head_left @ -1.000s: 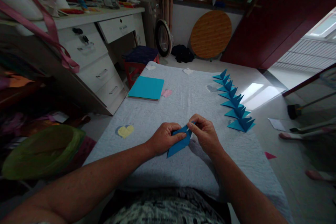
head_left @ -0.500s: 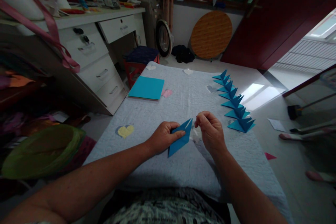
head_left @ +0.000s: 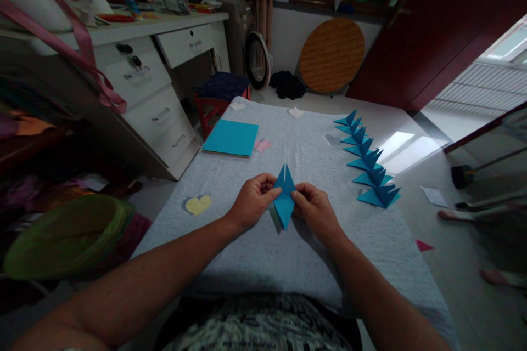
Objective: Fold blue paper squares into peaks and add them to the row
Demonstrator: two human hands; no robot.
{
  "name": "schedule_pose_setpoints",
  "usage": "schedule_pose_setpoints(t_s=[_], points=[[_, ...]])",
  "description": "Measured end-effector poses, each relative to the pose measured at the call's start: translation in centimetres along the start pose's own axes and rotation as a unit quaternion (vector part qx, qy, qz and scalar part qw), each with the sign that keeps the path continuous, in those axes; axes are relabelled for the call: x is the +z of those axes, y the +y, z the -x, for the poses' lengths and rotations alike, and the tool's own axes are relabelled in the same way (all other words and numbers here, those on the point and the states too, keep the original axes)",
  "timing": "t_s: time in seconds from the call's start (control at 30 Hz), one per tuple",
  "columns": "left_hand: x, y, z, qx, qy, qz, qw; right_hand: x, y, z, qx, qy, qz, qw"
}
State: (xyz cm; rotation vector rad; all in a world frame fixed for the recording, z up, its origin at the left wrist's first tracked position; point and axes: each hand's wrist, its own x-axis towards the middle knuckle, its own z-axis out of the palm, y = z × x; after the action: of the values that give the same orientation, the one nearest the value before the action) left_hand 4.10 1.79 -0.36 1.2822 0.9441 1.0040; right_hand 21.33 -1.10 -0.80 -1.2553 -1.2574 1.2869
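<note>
A blue folded paper (head_left: 284, 200), diamond-shaped with a slit at its upper point, is held just above the cloth. My left hand (head_left: 256, 199) pinches its left corner between thumb and fingers. On the opposite corner, my right hand (head_left: 316, 206) is closed in the same way. Several blue folded paper cranes (head_left: 379, 195) stand in a row along the right side of the table. A stack of square blue paper (head_left: 231, 137) lies at the far left of the cloth.
A grey-blue cloth with heart shapes covers the table (head_left: 296, 137). Left of it are a green-rimmed basket (head_left: 69, 236) and a white drawer desk (head_left: 144, 77). A red stool (head_left: 224, 90) stands behind the far left corner. A pink paper scrap (head_left: 424, 245) shows at the right.
My right hand has come in from the right and taken hold of the paper's right corner. The paper has turned from slanted to upright, its slit end pointing away from me.
</note>
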Motion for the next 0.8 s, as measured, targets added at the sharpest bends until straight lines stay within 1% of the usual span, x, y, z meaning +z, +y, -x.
schedule_pose_setpoints(t_s=[0.1, 0.2, 0.27, 0.37, 0.43, 0.5, 0.57, 0.63, 0.7, 0.8], points=[[-0.1, 0.0, -0.1, 0.031, 0.015, -0.063, 0.997, 0.2, 0.2, 0.0, -0.035, 0.043, 0.053, 0.997], [-0.3, 0.2, 0.0, 0.057, 0.012, -0.136, 0.989, 0.2, 0.0, 0.1, -0.072, 0.074, 0.157, 0.982], [-0.5, 0.3, 0.0, 0.066, 0.012, -0.176, 0.982, 0.2, -0.1, 0.2, -0.089, 0.089, 0.209, 0.970], [-0.6, 0.4, -0.1, 0.079, 0.004, -0.236, 0.968, 0.1, -0.2, 0.1, -0.100, 0.095, 0.239, 0.961], [-0.6, 0.2, -0.2, 0.094, -0.001, -0.296, 0.951, 0.1, 0.0, -0.1, -0.104, 0.089, 0.256, 0.957], [-0.7, -0.1, -0.3, 0.126, -0.002, -0.368, 0.921, 0.0, 0.2, -0.4, -0.113, 0.084, 0.291, 0.946], [-0.8, -0.5, -0.5, 0.169, -0.001, -0.433, 0.885, 0.0, 0.6, -0.7, -0.130, 0.077, 0.350, 0.925], [-0.9, -0.8, -0.5, 0.206, -0.007, -0.475, 0.856, -0.1, 0.8, -0.9, -0.149, 0.073, 0.413, 0.895], [-1.0, -1.0, -0.6, 0.227, -0.026, -0.496, 0.837, -0.2, 1.1, -1.0, -0.161, 0.073, 0.455, 0.873], [-1.1, -1.1, -0.5, 0.242, -0.077, -0.509, 0.823, -0.3, 1.1, -1.0, -0.181, 0.064, 0.467, 0.863]])
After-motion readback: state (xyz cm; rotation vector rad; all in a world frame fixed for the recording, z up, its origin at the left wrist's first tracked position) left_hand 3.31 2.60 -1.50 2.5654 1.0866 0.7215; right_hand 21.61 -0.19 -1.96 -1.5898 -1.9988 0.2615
